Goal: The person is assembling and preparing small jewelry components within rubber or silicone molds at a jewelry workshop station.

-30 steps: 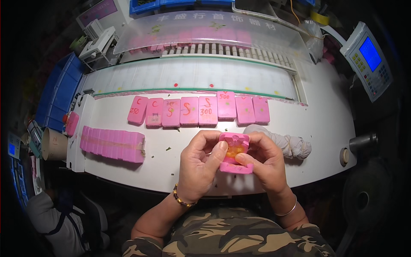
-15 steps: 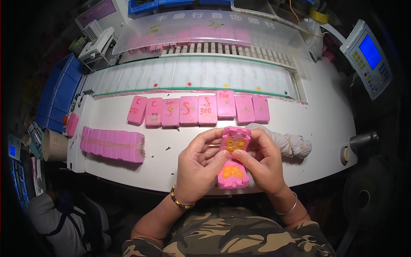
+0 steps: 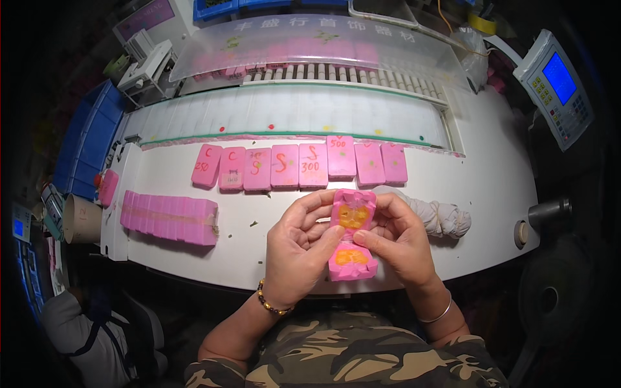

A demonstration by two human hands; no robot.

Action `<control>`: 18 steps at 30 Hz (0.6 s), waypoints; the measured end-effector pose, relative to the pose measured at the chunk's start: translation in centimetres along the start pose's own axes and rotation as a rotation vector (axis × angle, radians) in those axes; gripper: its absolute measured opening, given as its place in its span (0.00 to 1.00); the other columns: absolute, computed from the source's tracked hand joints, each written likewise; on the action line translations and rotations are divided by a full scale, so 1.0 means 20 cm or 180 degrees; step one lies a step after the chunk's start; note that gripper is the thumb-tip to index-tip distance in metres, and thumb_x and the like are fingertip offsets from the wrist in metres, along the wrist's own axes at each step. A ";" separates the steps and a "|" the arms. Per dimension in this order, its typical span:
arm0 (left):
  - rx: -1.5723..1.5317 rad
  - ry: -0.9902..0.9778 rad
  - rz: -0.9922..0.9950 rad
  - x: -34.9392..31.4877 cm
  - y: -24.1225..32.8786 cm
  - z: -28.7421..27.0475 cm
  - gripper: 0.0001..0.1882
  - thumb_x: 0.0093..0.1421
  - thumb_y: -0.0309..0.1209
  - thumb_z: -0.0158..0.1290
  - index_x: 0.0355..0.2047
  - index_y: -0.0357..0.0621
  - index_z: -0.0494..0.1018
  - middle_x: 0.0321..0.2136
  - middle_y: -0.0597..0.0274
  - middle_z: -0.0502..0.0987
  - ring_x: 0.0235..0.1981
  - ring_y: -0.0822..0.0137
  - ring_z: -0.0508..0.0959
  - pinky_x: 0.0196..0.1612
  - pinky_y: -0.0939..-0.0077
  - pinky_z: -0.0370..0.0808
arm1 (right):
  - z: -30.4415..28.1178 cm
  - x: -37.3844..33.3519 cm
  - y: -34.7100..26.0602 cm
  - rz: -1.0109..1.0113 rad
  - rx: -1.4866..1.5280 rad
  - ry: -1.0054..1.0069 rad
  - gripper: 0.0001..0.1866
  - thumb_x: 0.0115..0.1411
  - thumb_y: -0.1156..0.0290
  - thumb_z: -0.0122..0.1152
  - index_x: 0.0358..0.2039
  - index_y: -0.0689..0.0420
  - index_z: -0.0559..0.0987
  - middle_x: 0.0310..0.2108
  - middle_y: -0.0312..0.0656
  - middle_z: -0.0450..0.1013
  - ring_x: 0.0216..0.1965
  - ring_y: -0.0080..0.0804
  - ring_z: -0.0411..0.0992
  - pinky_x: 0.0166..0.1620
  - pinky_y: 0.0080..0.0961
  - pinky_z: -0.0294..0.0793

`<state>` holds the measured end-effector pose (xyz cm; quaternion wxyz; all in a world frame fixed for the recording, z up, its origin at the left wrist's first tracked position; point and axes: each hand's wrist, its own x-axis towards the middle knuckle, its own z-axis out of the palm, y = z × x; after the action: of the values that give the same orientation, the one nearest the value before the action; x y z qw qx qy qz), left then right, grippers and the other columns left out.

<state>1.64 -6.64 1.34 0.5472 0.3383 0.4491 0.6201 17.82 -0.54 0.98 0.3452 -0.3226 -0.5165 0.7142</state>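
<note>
Between my two hands is a pink rubber mould point(image 3: 354, 218), folded open so both inner halves show, each with a yellow-orange patch around its cavity. My left hand point(image 3: 301, 236) grips its left edge, thumb pressed at the middle fold. From the other side my right hand point(image 3: 406, 249) holds it the same way, its thumb resting near the fold. The upper half tilts up, while the lower half hangs toward me. Beyond the hands stands a row of closed pink mould blocks point(image 3: 284, 166) with red handwriting.
A strapped stack of pink blocks point(image 3: 169, 218) lies at left. A rolled whitish cloth point(image 3: 446, 220) sits right of my hand. Behind the row runs a conveyor of white plates point(image 3: 291, 115) under a clear cover point(image 3: 310, 42). A control panel point(image 3: 557, 84) stands at far right, a blue bin point(image 3: 90, 142) at left.
The mould's upper half has shifted slightly left, and its lower half has folded up a little. My right thumb has moved down a bit. The white plates have slid left.
</note>
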 end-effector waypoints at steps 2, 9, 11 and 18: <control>-0.0019 -0.0058 -0.0079 0.00 0.00 0.00 0.23 0.59 0.15 0.50 0.55 0.28 0.61 0.48 0.47 0.73 0.47 0.67 0.77 0.48 0.78 0.76 | 0.00 0.00 -0.01 0.0071 0.0084 -0.0010 0.18 0.56 0.83 0.62 0.46 0.63 0.69 0.41 0.40 0.70 0.39 0.17 0.72 0.40 0.12 0.75; 0.0051 -0.0036 0.0008 -0.01 0.00 0.01 0.22 0.59 0.16 0.51 0.54 0.29 0.62 0.47 0.48 0.74 0.46 0.68 0.77 0.49 0.78 0.76 | -0.03 0.01 -0.02 0.0059 -0.0062 -0.0054 0.18 0.56 0.83 0.63 0.46 0.63 0.70 0.41 0.39 0.70 0.39 0.17 0.70 0.39 0.11 0.74; 0.0108 0.0025 0.0084 -0.01 -0.01 0.00 0.22 0.59 0.16 0.52 0.54 0.28 0.63 0.46 0.48 0.75 0.45 0.68 0.78 0.48 0.77 0.77 | -0.01 0.02 -0.03 -0.0064 -0.0142 -0.0025 0.16 0.57 0.81 0.61 0.46 0.63 0.70 0.40 0.37 0.70 0.38 0.16 0.69 0.38 0.11 0.74; 0.0204 -0.0035 0.0027 -0.01 0.00 0.01 0.22 0.59 0.17 0.52 0.54 0.30 0.64 0.46 0.49 0.75 0.45 0.69 0.78 0.48 0.78 0.77 | -0.02 0.01 -0.04 0.0082 -0.0015 -0.0039 0.12 0.60 0.79 0.57 0.45 0.63 0.71 0.40 0.37 0.70 0.41 0.15 0.67 0.40 0.12 0.71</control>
<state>1.82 -6.72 1.35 0.5359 0.3609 0.4643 0.6058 18.18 -0.02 1.70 0.3321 -0.3256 -0.5160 0.7193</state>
